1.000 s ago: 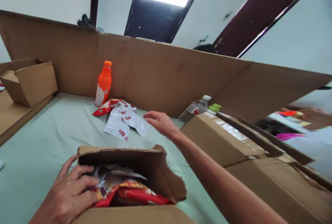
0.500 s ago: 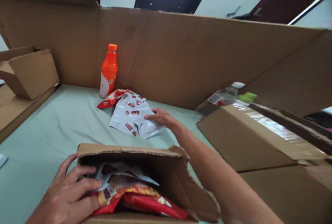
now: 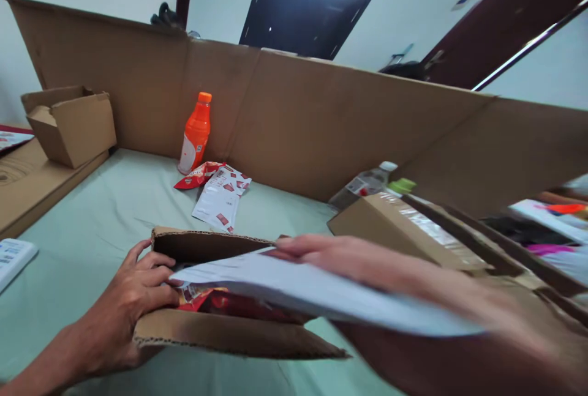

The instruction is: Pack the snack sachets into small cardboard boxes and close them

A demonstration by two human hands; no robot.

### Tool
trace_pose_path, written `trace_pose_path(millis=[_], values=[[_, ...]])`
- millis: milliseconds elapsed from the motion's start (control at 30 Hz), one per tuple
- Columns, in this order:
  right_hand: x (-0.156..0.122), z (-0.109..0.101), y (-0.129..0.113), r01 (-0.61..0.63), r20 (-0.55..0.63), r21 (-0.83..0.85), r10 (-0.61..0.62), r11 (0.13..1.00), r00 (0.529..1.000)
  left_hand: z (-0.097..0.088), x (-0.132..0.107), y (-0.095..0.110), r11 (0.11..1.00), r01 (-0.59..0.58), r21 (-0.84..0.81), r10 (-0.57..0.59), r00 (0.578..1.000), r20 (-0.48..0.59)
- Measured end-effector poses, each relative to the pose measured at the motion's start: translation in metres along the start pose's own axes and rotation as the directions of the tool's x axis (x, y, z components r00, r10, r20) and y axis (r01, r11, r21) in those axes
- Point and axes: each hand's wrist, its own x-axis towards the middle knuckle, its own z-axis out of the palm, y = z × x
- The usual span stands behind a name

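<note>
My left hand [image 3: 133, 289] grips the left wall of a small open cardboard box [image 3: 229, 338] near me, fingers curled over its rim onto the red snack packets [image 3: 220, 301] inside. My right hand [image 3: 358, 258], blurred by motion, holds a white packet [image 3: 294, 289] flat over the box opening. Farther off on the green cloth [image 3: 92, 224] lie more white packets with red marks [image 3: 220, 200] and a red snack bag [image 3: 197, 175]. An orange bottle [image 3: 196, 133] stands behind them.
A tall cardboard wall [image 3: 312, 120] rings the back. A small open box [image 3: 71, 123] sits on flat cardboard at left. Closed cartons [image 3: 399, 231] lie at right, with two bottles [image 3: 372, 182] behind them. A white device [image 3: 11, 258] rests at the left edge.
My right hand picked a white packet from the pile and swept it back over the near box. The left hand stayed on the box. The camera tilted a little.
</note>
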Motion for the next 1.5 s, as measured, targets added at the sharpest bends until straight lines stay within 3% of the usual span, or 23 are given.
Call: trace_pose_path(millis=[100, 200, 300, 467, 600, 733, 867, 1067, 1200, 1267, 1400, 1433, 1500], values=[[0.012, 0.029, -0.001, 0.207, 0.23, -0.186, -0.162, 0.96, 0.959, 0.007, -0.003, 0.0, 0.999, 0.009, -0.044, -0.011, 0.999, -0.05], [0.023, 0.052, 0.01, 0.282, 0.52, -0.406, -0.034, 0.869, 0.854, 0.013, -0.006, -0.001, 0.996, 0.005, -0.087, -0.016, 0.991, -0.134], [0.024, 0.064, 0.023, 0.285, 0.646, -0.451, 0.089, 0.846, 0.758, 0.013, -0.006, -0.001, 0.995, 0.002, -0.099, -0.014, 0.993, -0.12], [0.029, 0.07, 0.028, 0.311, 0.69, -0.456, 0.11, 0.834, 0.716, 0.014, -0.006, -0.002, 0.996, 0.0, -0.092, -0.011, 0.993, -0.118], [0.038, 0.075, 0.016, 0.269, 0.615, -0.544, 0.16, 0.795, 0.772, 0.02, -0.007, -0.003, 0.995, -0.002, -0.096, -0.016, 0.982, -0.189], [0.032, 0.08, 0.01, 0.253, 0.575, -0.6, 0.189, 0.759, 0.796, 0.022, -0.008, -0.005, 0.999, 0.008, -0.04, -0.014, 0.987, -0.157], [0.031, 0.078, 0.017, 0.249, 0.682, -0.515, 0.216, 0.82, 0.699, 0.019, -0.007, -0.005, 1.0, -0.005, -0.026, 0.002, 0.992, -0.128], [0.053, 0.078, 0.02, 0.186, 0.793, -0.46, 0.307, 0.868, 0.526, 0.017, -0.006, -0.005, 0.999, -0.019, -0.028, 0.016, 0.992, -0.122], [0.057, 0.08, 0.018, 0.171, 0.818, -0.443, 0.319, 0.88, 0.478, 0.016, -0.006, -0.003, 0.999, -0.013, -0.038, 0.009, 0.992, -0.126], [0.054, 0.079, 0.019, 0.144, 0.816, -0.435, 0.321, 0.889, 0.481, 0.015, -0.006, -0.003, 0.999, -0.013, -0.046, 0.007, 0.992, -0.124], [0.049, 0.076, 0.02, 0.07, 0.72, -0.467, 0.333, 0.882, 0.608, 0.014, -0.005, -0.001, 0.997, -0.01, -0.074, 0.001, 0.992, -0.13], [0.049, 0.076, 0.019, 0.058, 0.714, -0.462, 0.332, 0.885, 0.617, 0.014, -0.005, -0.001, 0.997, -0.008, -0.077, -0.003, 0.991, -0.135], [0.051, 0.077, 0.016, 0.057, 0.753, -0.44, 0.333, 0.896, 0.568, 0.015, -0.005, -0.001, 0.997, -0.005, -0.079, -0.007, 0.989, -0.149]])
